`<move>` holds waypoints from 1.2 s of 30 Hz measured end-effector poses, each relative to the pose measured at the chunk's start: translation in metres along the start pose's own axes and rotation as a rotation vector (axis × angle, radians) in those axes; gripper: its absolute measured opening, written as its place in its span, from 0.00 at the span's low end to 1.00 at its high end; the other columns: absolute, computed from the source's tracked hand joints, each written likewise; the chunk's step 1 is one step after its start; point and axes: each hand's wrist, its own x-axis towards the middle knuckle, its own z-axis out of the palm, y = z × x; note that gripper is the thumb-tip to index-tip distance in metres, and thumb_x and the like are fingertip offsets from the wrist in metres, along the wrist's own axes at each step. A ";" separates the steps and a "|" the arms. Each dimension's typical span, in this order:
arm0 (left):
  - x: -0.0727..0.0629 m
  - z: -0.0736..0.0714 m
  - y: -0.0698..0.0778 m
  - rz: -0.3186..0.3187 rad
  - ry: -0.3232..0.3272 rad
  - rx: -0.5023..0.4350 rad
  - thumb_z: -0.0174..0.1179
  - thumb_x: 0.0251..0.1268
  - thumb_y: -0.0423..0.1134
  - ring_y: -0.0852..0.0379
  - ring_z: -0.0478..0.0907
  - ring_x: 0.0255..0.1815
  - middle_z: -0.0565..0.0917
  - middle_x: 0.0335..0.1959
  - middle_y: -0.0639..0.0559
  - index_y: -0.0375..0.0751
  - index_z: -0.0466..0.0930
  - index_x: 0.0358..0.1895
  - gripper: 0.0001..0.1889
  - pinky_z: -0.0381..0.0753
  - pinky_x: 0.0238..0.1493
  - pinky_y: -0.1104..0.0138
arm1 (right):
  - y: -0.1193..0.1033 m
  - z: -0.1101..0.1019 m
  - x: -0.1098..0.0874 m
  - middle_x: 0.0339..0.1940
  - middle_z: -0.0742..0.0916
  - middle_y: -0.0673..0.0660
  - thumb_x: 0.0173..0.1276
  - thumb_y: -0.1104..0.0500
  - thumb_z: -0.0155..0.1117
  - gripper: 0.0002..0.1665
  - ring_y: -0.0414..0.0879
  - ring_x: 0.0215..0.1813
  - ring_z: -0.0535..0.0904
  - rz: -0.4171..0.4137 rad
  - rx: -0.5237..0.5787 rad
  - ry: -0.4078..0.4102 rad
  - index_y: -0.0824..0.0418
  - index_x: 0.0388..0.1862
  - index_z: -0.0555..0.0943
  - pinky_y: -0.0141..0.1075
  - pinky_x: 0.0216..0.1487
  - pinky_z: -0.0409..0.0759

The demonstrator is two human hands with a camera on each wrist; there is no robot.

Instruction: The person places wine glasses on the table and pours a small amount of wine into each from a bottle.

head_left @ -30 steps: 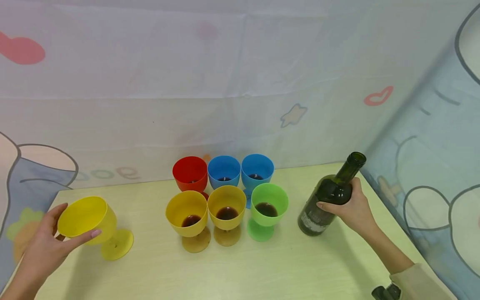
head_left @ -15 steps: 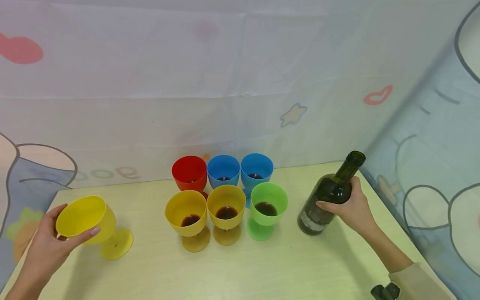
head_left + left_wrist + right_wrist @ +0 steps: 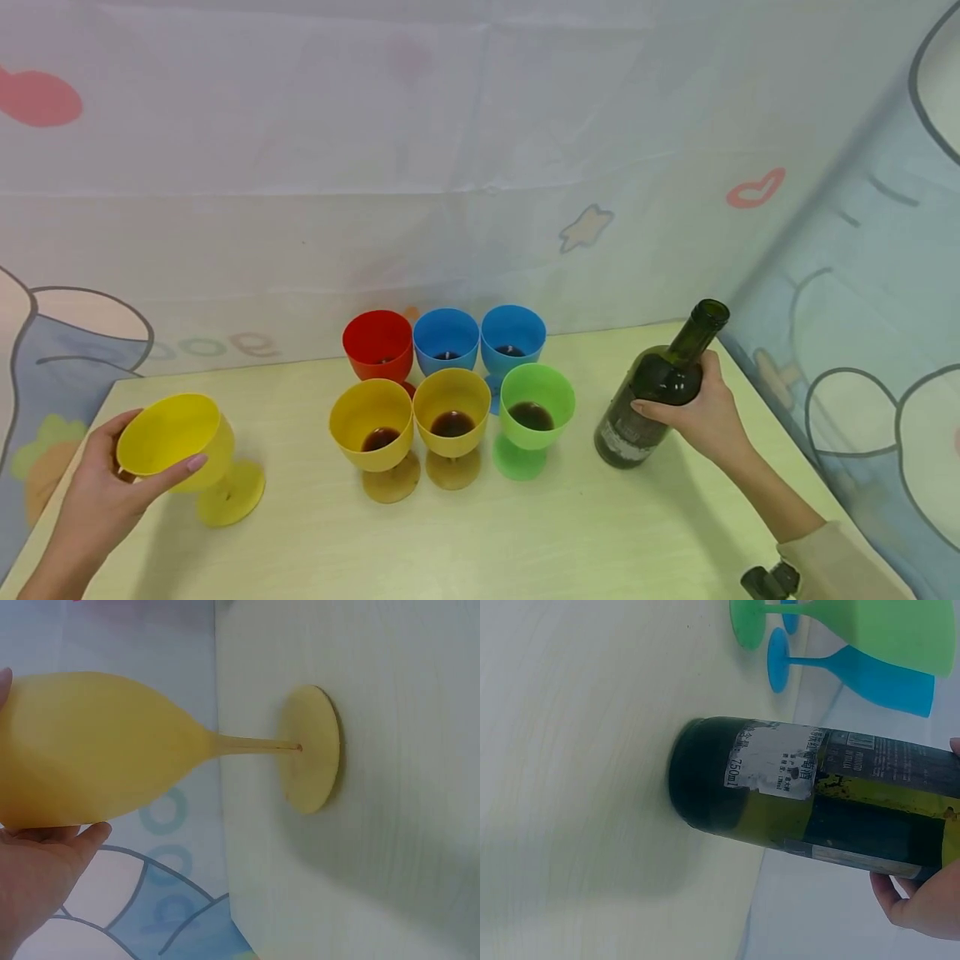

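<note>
At the table's left, my left hand (image 3: 101, 500) holds a yellow plastic goblet (image 3: 213, 454) round its bowl, thumb on the near side. No liquid shows in its bowl. Its round foot (image 3: 311, 750) is at the tabletop; whether it rests fully flat I cannot tell. My right hand (image 3: 705, 417) grips a dark green wine bottle (image 3: 648, 392) by its upper body, fingers hidden behind it. The bottle is uncapped and its base is on or just at the table, with a torn white label (image 3: 772, 761) near the bottom.
Mid-table stand two rows of goblets with dark liquid: a red one (image 3: 378, 342) and two blue ones (image 3: 447, 362) behind, two yellow ones (image 3: 390, 458) and a green one (image 3: 521, 446) in front. A printed cloth (image 3: 450, 167) hangs behind the pale table (image 3: 487, 542).
The goblet in my left hand has shifted very slightly, its foot a little nearer to me. My right hand and the bottle stay in place.
</note>
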 end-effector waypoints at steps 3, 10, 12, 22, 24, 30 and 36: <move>-0.002 0.000 0.007 0.001 -0.008 0.009 0.65 0.54 0.44 0.57 0.60 0.40 0.57 0.57 0.34 0.31 0.42 0.69 0.47 0.67 0.27 0.82 | 0.000 0.000 0.001 0.51 0.72 0.68 0.48 0.54 0.74 0.49 0.63 0.51 0.70 0.000 -0.005 0.003 0.65 0.60 0.53 0.53 0.46 0.68; -0.011 0.000 0.032 0.030 -0.039 0.026 0.66 0.53 0.42 0.58 0.61 0.39 0.57 0.59 0.31 0.30 0.43 0.68 0.47 0.67 0.26 0.83 | -0.001 0.000 0.000 0.51 0.72 0.68 0.48 0.54 0.74 0.49 0.62 0.51 0.70 0.006 0.000 0.009 0.65 0.60 0.54 0.52 0.46 0.68; -0.015 0.002 0.039 0.055 -0.053 0.015 0.66 0.53 0.41 0.62 0.62 0.37 0.58 0.59 0.33 0.30 0.44 0.68 0.46 0.68 0.27 0.84 | -0.001 0.001 0.000 0.51 0.72 0.68 0.48 0.54 0.74 0.49 0.62 0.51 0.70 0.006 0.000 0.007 0.65 0.60 0.54 0.52 0.47 0.68; -0.027 0.011 0.068 0.135 -0.129 0.003 0.68 0.51 0.40 0.69 0.63 0.39 0.60 0.59 0.40 0.36 0.47 0.67 0.45 0.67 0.32 0.84 | -0.009 0.001 0.000 0.52 0.72 0.69 0.47 0.53 0.74 0.50 0.63 0.52 0.70 0.007 -0.024 -0.007 0.66 0.60 0.53 0.53 0.47 0.68; -0.029 0.014 0.074 0.136 -0.149 0.012 0.68 0.50 0.41 0.68 0.63 0.40 0.61 0.60 0.38 0.37 0.47 0.67 0.46 0.66 0.33 0.85 | -0.009 0.002 0.001 0.52 0.72 0.69 0.47 0.53 0.74 0.51 0.63 0.52 0.70 0.007 -0.029 -0.010 0.66 0.61 0.53 0.53 0.47 0.69; -0.034 0.024 0.092 0.142 -0.184 0.023 0.69 0.48 0.44 0.51 0.64 0.50 0.63 0.60 0.38 0.38 0.49 0.67 0.46 0.65 0.41 0.82 | -0.010 0.004 0.003 0.52 0.72 0.69 0.47 0.52 0.74 0.51 0.63 0.52 0.70 0.004 -0.044 0.005 0.66 0.61 0.53 0.55 0.46 0.69; -0.041 0.033 0.107 0.127 -0.228 0.033 0.70 0.46 0.48 0.44 0.65 0.53 0.64 0.60 0.39 0.38 0.50 0.66 0.48 0.72 0.47 0.68 | -0.013 0.006 0.003 0.52 0.72 0.69 0.46 0.53 0.75 0.51 0.64 0.52 0.71 -0.017 -0.046 0.002 0.68 0.61 0.54 0.56 0.48 0.68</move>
